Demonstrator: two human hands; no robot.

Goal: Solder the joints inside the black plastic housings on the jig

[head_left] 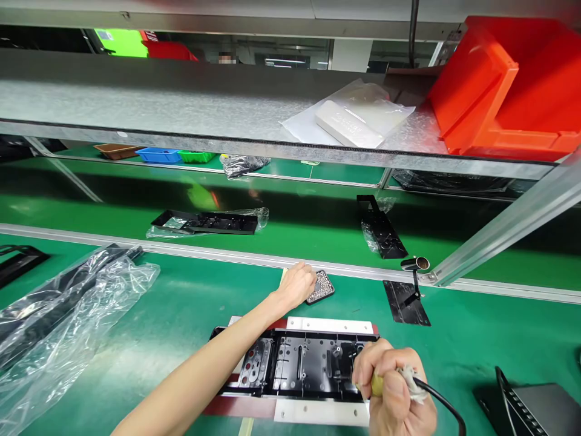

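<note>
My left hand [298, 284] reaches over the left edge of a small dark tray [323, 287] full of tiny metal parts. Its fingers are bent together at the tray, and what they hold, if anything, is hidden. My right hand [397, 384] is wrapped round a yellowish tool [376, 384] with a black cable running off to the right. It is over the right end of a long black plastic housing [308, 363]. That housing lies in a fixture with white blocks [322, 412] and reddish plates, below my left forearm.
Plastic-wrapped black parts [68, 315] lie at left. Behind the metal rail are two black frames [227, 223] [384, 230]. A small metal holder [415, 264] stands on a black plate at right. A red bin [508, 97] and white bagged item [347, 124] occupy the shelf above.
</note>
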